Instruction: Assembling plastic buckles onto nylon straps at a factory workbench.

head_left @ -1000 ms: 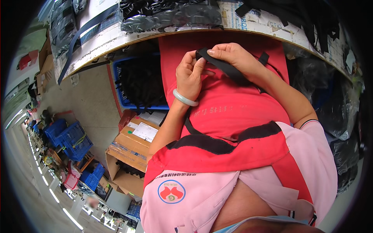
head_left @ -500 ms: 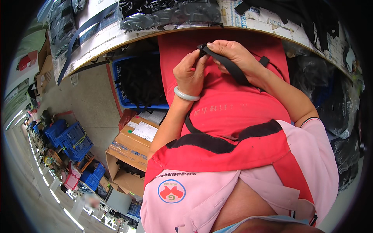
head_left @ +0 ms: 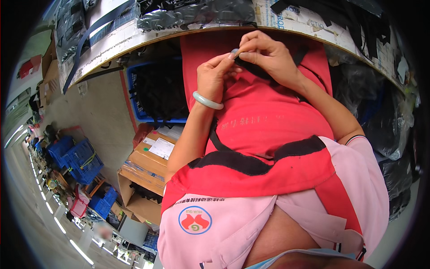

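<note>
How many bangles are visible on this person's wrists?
1. A pale bangle circles the wrist of the left hand; the right hand has none at its visible wrist.

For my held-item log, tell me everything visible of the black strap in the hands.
The black strap is a dark, band-like strip, apparently fabric webbing. The left hand and right hand pinch it close together; part shows below the right hand's fingers, in front of the red apron. The hands hide much of it, so its ends and length cannot be told.
</note>
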`<action>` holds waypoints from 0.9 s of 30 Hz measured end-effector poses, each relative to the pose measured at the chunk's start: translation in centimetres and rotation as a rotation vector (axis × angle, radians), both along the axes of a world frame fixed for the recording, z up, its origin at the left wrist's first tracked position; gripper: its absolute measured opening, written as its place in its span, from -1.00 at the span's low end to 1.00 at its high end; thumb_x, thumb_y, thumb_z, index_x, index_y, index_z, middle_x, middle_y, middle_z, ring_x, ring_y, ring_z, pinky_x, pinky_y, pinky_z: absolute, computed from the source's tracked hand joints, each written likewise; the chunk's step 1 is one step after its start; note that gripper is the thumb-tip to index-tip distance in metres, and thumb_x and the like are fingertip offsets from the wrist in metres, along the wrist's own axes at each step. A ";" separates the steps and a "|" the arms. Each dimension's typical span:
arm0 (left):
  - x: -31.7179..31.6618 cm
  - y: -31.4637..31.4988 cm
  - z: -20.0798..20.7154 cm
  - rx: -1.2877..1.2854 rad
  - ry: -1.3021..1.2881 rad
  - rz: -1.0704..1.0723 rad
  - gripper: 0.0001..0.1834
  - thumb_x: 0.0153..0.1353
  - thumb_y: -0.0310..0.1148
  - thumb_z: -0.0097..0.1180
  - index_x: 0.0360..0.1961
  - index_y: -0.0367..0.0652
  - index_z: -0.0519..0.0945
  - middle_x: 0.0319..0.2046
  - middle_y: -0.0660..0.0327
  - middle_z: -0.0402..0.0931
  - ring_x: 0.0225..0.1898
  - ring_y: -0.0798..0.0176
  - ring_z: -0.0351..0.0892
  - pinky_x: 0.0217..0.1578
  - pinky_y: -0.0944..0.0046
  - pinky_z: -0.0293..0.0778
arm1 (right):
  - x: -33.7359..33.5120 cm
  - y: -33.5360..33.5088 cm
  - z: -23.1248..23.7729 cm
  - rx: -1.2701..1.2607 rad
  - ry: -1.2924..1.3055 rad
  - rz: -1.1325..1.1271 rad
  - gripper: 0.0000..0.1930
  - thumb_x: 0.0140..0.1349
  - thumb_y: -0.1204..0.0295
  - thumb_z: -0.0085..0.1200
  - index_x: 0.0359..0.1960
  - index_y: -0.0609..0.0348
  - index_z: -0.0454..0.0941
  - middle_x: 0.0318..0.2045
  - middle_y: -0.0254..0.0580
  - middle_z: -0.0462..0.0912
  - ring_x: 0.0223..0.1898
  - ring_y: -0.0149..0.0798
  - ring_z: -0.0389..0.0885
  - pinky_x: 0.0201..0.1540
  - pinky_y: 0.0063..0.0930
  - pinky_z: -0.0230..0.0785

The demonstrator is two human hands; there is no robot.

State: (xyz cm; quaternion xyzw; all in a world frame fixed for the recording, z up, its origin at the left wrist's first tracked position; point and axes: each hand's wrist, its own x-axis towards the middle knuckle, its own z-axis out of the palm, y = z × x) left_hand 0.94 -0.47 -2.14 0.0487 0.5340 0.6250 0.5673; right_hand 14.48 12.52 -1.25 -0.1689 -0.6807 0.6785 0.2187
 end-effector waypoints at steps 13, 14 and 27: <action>1.4 0.2 0.2 0.196 0.553 0.094 -0.82 0.19 -0.53 0.22 -0.18 -0.35 0.66 -0.37 0.23 0.62 -0.36 0.45 0.56 -0.31 0.51 0.44 | -0.4 0.2 3.1 -0.251 -0.383 -0.042 -0.79 0.23 0.48 0.16 -0.16 0.30 0.46 -0.57 -0.38 0.52 -0.60 -0.57 0.50 -0.55 -0.70 0.40; 1.2 0.2 0.1 0.200 0.552 0.089 -0.82 0.19 -0.53 0.22 -0.18 -0.35 0.66 -0.37 0.23 0.62 -0.36 0.45 0.56 -0.31 0.51 0.44 | -0.5 0.1 2.9 -0.250 -0.382 -0.048 -0.79 0.23 0.48 0.16 -0.16 0.30 0.46 -0.57 -0.38 0.52 -0.60 -0.57 0.50 -0.55 -0.70 0.40; -2.2 -3.3 4.3 0.237 0.623 -0.224 -0.87 0.15 -0.61 0.17 -0.26 -0.39 0.65 -0.41 0.24 0.56 -0.36 0.42 0.49 -0.31 0.45 0.39 | -0.3 1.5 1.1 -0.466 -0.334 0.000 -0.80 0.27 0.27 0.14 -0.28 0.15 0.57 -0.57 -0.50 0.46 -0.63 -0.66 0.37 -0.58 -0.77 0.22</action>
